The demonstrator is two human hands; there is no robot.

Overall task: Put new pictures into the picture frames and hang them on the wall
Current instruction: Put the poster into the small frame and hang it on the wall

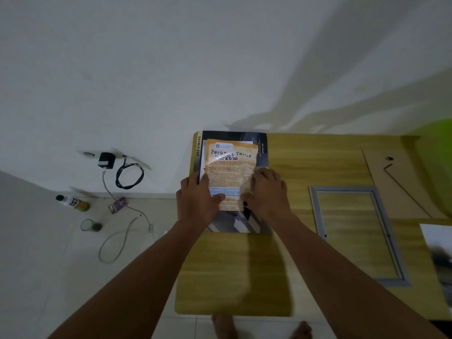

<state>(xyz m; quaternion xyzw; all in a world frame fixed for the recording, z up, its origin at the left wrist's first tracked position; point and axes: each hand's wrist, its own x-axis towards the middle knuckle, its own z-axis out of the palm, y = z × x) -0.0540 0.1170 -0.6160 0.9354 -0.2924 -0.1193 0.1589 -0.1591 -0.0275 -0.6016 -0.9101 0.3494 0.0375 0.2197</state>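
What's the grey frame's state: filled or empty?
Empty. The grey picture frame lies flat on the table, and bare wood grain shows through its opening; no picture inside.

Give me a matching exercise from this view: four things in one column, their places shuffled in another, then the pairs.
Things
1 orange leaflet
2 grey frame
3 black charger
4 bottle

Places
a on the floor
b plugged into the wall
c on the dark magazine
d flat on the table

Pairs: 1-c, 2-d, 3-b, 4-a
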